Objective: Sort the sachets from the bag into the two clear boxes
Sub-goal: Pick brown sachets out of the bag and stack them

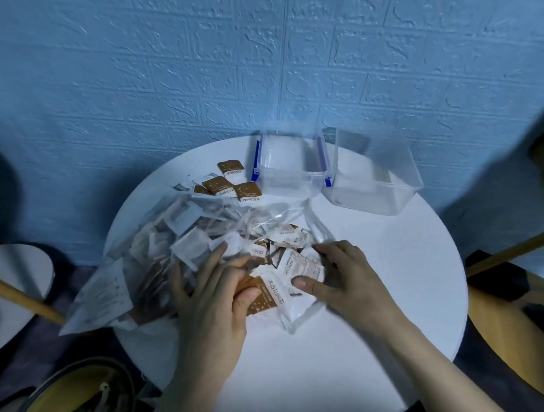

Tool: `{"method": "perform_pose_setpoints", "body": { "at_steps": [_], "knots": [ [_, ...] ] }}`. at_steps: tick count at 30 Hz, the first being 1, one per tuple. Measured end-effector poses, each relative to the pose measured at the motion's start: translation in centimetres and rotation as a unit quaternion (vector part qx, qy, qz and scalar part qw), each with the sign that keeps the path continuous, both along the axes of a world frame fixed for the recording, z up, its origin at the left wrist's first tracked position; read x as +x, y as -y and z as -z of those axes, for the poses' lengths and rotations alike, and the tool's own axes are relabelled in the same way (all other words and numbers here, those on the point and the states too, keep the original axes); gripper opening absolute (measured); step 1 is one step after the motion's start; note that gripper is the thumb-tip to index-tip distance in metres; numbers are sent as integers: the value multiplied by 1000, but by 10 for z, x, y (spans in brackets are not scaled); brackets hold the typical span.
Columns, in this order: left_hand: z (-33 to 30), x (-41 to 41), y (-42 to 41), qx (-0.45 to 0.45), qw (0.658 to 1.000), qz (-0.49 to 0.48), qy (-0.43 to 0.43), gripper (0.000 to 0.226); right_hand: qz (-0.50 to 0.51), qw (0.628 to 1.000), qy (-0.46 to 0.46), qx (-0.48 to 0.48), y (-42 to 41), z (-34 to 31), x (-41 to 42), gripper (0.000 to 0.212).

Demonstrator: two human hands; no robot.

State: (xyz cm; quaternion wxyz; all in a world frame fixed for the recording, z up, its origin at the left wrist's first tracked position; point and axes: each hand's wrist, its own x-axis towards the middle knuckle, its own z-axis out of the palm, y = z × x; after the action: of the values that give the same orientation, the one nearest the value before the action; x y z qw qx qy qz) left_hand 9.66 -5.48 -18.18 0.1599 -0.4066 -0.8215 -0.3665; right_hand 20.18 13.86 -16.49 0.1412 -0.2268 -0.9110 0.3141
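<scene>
Nearest, two bare hands at the mouth of a clear plastic bag (116, 270) lying on a round white bench (379, 294). Left hand (210, 291) pinching a brown-and-white sachet (264, 296) between thumb and fingers, other fingers spread over the bag's contents. Right hand (340, 274) with fingers curved over a white sachet (302, 264), thumb pressed at its near edge; whether gripped or merely held down, impossible to tell. Bag slumped leftward, overhanging the bench edge, packed with many more sachets. Beyond the bag, a few loose sachets (231, 181) flat on the bench, brown faces up. Farthest, two clear boxes side by side near the blue textured wall (162, 69): left box (286, 170) with blue clips, right box (373, 181) just beside it, no sachets visible in either.
</scene>
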Motion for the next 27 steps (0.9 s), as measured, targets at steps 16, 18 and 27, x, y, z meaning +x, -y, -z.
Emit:
{"method": "perform_pose_setpoints", "body": {
  "at_steps": [16,18,27],
  "knots": [
    [-10,-83,13,35,970,163,176,26,85,996,39,-6,51,-7,-7,44],
    [-15,-73,13,24,978,164,124,25,90,992,10,-86,46,-4,-7,40],
    [-8,-13,17,7,996,93,9,26,24,938,-125,-324,30,-14,1,21]
  ]
}}
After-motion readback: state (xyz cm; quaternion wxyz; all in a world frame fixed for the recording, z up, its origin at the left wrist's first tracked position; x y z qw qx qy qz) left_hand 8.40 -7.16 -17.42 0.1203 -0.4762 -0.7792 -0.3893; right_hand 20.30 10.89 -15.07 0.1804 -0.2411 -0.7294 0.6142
